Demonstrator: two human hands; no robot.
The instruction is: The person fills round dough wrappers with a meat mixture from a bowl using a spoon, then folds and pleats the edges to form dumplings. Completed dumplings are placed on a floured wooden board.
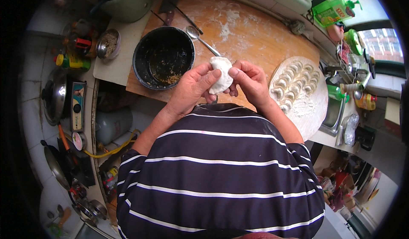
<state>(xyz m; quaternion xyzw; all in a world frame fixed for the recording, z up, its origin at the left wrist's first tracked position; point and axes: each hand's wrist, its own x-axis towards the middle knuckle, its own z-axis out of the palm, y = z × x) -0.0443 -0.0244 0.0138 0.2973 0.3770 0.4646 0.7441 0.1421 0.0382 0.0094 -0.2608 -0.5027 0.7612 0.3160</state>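
A folded, half-moon dumpling of white dough is held between both hands above the near edge of the floured wooden board. My left hand grips its left side, thumb on top. The thumb and fingers of my right hand pinch its right edge. Left of the hands stands a black pot with some crumbly filling at the bottom. A metal spoon lies behind the dumpling. To the right, several shaped dumplings sit in rows on a round, floured tray.
Chopsticks and a cleaver lie at the board's back left. A metal bowl and a large green pot stand at the left. Beyond the round tray is a sink; a green pump bottle stands by the window.
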